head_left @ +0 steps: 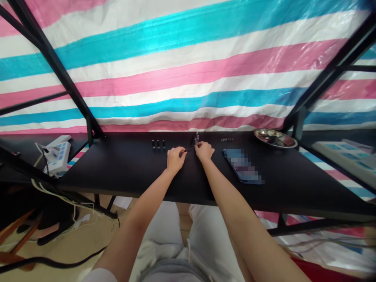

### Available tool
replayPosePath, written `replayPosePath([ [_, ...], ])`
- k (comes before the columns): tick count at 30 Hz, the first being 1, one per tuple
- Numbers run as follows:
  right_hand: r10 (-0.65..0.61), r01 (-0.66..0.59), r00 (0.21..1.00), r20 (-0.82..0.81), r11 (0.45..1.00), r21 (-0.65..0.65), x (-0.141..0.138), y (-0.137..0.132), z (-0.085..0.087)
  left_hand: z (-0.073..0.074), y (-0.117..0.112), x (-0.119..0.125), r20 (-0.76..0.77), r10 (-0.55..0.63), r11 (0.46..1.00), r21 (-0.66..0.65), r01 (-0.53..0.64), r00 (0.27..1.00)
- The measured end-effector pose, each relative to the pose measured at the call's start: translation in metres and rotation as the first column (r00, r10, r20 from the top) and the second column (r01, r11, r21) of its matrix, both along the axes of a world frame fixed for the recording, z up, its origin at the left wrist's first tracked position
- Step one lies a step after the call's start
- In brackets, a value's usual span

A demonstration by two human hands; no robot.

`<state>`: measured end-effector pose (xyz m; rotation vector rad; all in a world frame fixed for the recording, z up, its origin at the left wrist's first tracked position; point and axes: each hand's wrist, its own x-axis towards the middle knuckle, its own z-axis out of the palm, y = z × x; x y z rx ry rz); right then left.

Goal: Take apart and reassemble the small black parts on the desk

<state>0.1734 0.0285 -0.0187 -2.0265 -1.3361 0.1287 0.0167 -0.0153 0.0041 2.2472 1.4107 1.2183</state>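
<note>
My left hand (175, 158) is over the middle of the black table, thumb and fingers pinched on a small dark piece (185, 151) whose kind is too small to tell. Beside it, my right hand (205, 151) has its fingertips pressed together at a group of small clear, beady pieces (196, 137); whatever those fingers hold is hidden. Left of my hands, three short black cylinders with pale ends (158, 144) stand in a row. Several small silvery pieces (227, 140) lie in a line to the right of my right hand.
A phone-like slab (242, 166), its face pixelated, lies right of my right forearm. A shiny round metal plate (290, 143) sits at the back right corner. Black metal frame posts (85, 105) flank the table (117, 168), with a striped sheet behind. Power strips (60, 154) are at the left.
</note>
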Motion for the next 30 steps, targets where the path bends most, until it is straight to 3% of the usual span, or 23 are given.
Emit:
replayPosePath([
  [5,0.176,-0.170,0.977,0.120,0.984,-0.055,-0.008,-0.022,0.006,-0.001,0.007,-0.008,0.205,0.094,0.995,-0.038,-0.088,0.974],
  [10,0.338,-0.335,0.904,0.263,0.940,-0.058,-0.017,-0.034,0.012,-0.002,0.011,-0.009,0.271,0.094,0.995,-0.045,-0.085,0.958],
  [19,0.437,-0.451,0.830,0.346,0.891,-0.044,-0.024,-0.038,0.020,0.001,0.010,-0.011,0.324,0.129,0.992,-0.043,-0.122,0.937],
  [24,0.453,-0.472,0.808,0.376,0.880,-0.045,-0.027,-0.040,0.021,0.002,0.008,-0.011,0.302,0.093,0.993,0.036,-0.109,0.949],
  [30,0.458,-0.475,0.815,0.355,0.879,-0.043,-0.026,-0.039,0.019,0.003,0.002,-0.009,0.118,-0.054,0.998,0.035,0.050,0.992],
])
